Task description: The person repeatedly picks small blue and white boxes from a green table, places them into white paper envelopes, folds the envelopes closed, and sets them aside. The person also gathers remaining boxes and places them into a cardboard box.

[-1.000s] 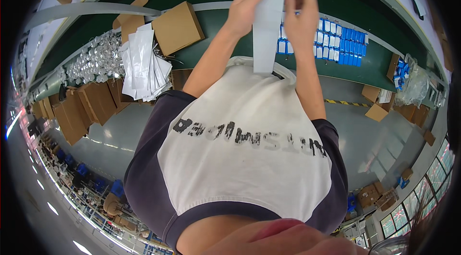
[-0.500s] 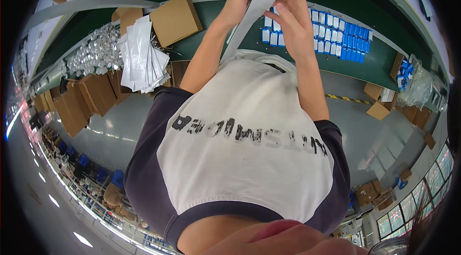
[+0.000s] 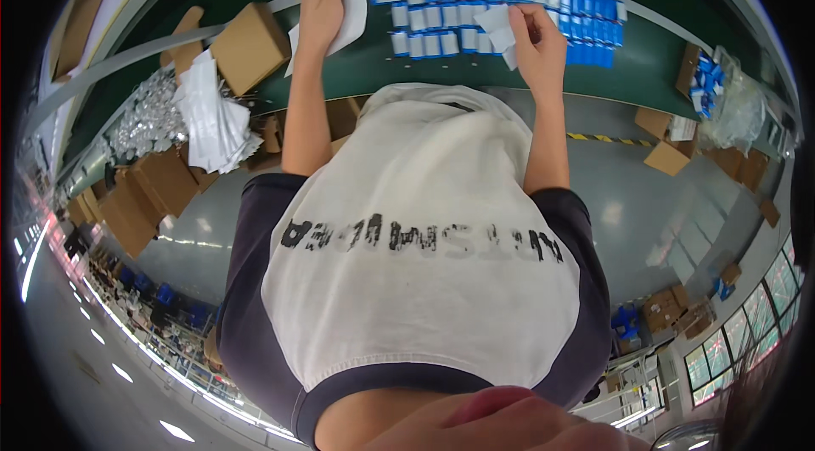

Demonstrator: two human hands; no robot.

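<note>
One brown box (image 3: 686, 71) at the bench's right end, loose blue pieces (image 3: 705, 88) in it. One clear bag (image 3: 735, 103) beside it, thin, crumpled plastic; I cannot make out its contents. One open carton (image 3: 666, 161) on the floor below, flaps spread, a white patch inside. One cardboard box (image 3: 249, 45) on the bench, left, squared and tilted in my view. Several cartons (image 3: 140, 207) lower left, brown board, contents hidden from me.

White sleeves (image 3: 209, 116), flat and glossy, heaped and fanned over the edge. Silvery pieces (image 3: 146, 118), shiny and jumbled, next to them. Bench (image 3: 340, 84): smooth, dark green. Packs (image 3: 435, 17): small blue blocks in three rows, many with white faces, the right-hand ones mostly blue.

Left hand (image 3: 322, 11): fingers close together over a curved white sheet (image 3: 353, 13) above the bench; I cannot tell whether they grip it. Right hand (image 3: 538, 45): thumb and finger narrowed, pinching a creased white slip (image 3: 494, 22), which covers part of the packs in my view.
</note>
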